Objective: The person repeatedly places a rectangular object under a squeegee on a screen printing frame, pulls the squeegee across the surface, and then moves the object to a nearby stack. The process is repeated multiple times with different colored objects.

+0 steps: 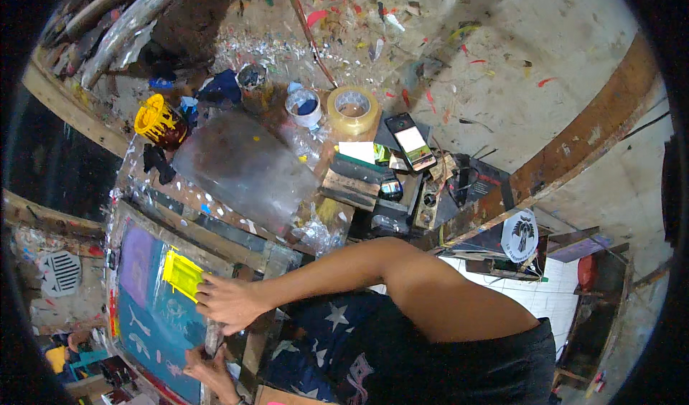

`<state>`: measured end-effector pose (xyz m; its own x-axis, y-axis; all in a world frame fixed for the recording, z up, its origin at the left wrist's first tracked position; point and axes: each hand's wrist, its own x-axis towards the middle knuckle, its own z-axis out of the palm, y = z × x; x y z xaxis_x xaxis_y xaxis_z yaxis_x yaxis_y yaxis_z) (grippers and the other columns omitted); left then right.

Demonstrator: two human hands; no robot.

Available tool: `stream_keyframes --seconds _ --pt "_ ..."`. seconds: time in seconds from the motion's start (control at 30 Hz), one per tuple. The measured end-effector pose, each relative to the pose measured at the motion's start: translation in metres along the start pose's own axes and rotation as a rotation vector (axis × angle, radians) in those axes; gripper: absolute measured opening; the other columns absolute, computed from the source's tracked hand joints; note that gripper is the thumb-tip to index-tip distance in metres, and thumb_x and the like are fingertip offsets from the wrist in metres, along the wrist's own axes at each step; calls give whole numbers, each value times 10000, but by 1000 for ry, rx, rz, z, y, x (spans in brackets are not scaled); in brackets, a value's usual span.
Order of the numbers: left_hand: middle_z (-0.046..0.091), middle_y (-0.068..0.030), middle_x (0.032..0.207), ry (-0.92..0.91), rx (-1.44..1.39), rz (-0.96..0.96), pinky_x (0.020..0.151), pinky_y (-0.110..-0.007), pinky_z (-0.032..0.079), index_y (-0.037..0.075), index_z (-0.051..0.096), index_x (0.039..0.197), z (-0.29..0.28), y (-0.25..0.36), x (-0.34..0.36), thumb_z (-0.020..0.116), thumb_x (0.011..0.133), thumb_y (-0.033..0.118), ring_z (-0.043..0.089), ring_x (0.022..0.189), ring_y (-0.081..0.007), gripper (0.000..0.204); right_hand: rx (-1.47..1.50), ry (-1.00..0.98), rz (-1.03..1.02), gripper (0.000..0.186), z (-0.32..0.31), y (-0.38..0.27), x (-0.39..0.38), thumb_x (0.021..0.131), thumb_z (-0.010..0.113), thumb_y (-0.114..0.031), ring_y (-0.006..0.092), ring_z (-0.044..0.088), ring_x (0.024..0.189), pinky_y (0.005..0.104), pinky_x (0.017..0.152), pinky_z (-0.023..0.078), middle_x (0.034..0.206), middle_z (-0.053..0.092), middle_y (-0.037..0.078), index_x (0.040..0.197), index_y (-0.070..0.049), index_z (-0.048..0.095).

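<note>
A screen-printing frame [159,339] lies at the lower left, its teal mesh marked with pale shapes and a purple patch. Wet yellow paint [182,273] forms a bright rectangle on the mesh. My right hand [233,304] reaches across from the right, its fingers curled at the lower right edge of the yellow. Whatever it grips is hidden under the fingers. Below it, my left hand [212,376] closes around the frame's near wooden edge, thumb and fingers on either side.
Beyond the frame, a paint-stained table holds a yellow-dripped can [159,121], a white cup [304,108], a roll of clear tape [354,110] and a smoothed grey sheet [244,168]. A lit phone [412,142] rests on clutter near a wooden beam [567,146].
</note>
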<state>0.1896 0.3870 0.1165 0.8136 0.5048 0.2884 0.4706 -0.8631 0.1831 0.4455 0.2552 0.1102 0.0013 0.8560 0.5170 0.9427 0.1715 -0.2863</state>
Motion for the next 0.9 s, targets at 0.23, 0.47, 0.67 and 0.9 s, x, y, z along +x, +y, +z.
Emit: stream_keyframes --seconds 0.23,0.47,0.67,0.9 --pt "637 -163 965 -78 -67 -150 878 -483 394 9 681 962 7 23 14 913 707 302 587 946 -381 452 -117 -306 -76 202 -4 10 9 833 641 -151 282 724 973 556 1007 470 980 749 140 971 -53 749" --pt "565 -120 938 11 -227 -236 841 -437 415 59 654 916 8 14 6 952 615 255 554 939 -321 467 -203 -487 -35 352 -27 12 54 871 652 -148 338 677 1057 593 1059 350 1094 690 156 1196 -15 630" --pt "549 -108 950 58 -236 -262 838 -427 422 68 646 937 24 19 5 954 607 256 539 944 -316 490 -219 -503 -47 444 -35 9 29 819 718 -126 323 630 1116 593 1081 349 1165 650 128 1244 -43 623" --pt "554 -104 936 55 -217 -245 831 -424 420 71 639 921 19 20 8 942 622 289 541 940 -316 479 -176 -503 9 466 -39 8 34 822 702 -97 306 628 1162 578 1088 367 1211 667 135 1275 -41 606"
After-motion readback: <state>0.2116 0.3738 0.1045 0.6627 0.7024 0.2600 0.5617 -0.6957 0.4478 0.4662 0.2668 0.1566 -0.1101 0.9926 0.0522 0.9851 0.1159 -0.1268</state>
